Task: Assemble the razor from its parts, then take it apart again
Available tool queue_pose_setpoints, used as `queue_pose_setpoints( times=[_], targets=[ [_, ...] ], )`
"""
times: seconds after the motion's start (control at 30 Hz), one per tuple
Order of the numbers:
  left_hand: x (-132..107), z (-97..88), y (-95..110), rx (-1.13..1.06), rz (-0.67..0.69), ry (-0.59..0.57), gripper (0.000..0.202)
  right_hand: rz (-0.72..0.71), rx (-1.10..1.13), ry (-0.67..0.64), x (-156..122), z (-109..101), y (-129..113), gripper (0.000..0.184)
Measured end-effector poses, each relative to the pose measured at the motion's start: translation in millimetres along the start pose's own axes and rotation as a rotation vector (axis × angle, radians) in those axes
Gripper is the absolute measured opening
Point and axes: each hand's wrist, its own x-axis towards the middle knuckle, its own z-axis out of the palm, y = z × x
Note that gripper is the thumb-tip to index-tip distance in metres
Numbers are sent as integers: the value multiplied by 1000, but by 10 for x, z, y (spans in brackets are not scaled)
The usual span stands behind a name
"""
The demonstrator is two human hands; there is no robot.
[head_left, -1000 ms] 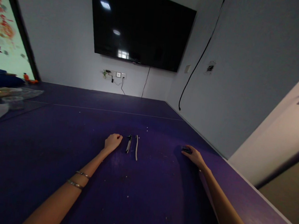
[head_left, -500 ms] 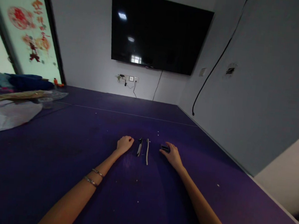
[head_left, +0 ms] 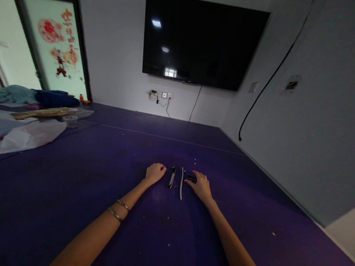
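Observation:
My left hand [head_left: 155, 173] rests on the purple surface in a loose fist, palm down, and nothing shows in it. Just to its right lies a slim tool [head_left: 172, 178] with a dark top end and a pale body; its kind is unclear. Beside that lies a thin, slightly bent whitish strip [head_left: 181, 185], like a piece of tube or cable. My right hand [head_left: 201, 187] has its thumb and fingers around a small black block-like object [head_left: 191, 177], low at the surface and close to the strip's right side. The hand partly covers this object.
The broad purple surface [head_left: 126, 145] bears small white specks. Plastic bags [head_left: 37, 135] and folded blue cloth [head_left: 56, 98] lie at the far left. A television [head_left: 204, 42] hangs on the wall above a socket row [head_left: 164, 95]; a black cable [head_left: 269, 81] dangles at the right.
My right hand has moved left with the small black object, nearer to the whitish strip. My left hand keeps its place beside the slim tool. The camera view has turned slightly left.

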Motion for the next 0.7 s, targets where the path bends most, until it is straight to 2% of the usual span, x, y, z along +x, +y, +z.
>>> queue_pose_setpoints(
  times=[0.33, 0.7],
  targets=[
    [14, 27, -15, 28, 8, -8, 37, -38, 47, 24, 5, 8, 20, 51],
    [16, 33, -14, 36, 26, 2, 36, -131, 216, -3, 71, 20, 313, 44]
  ],
)
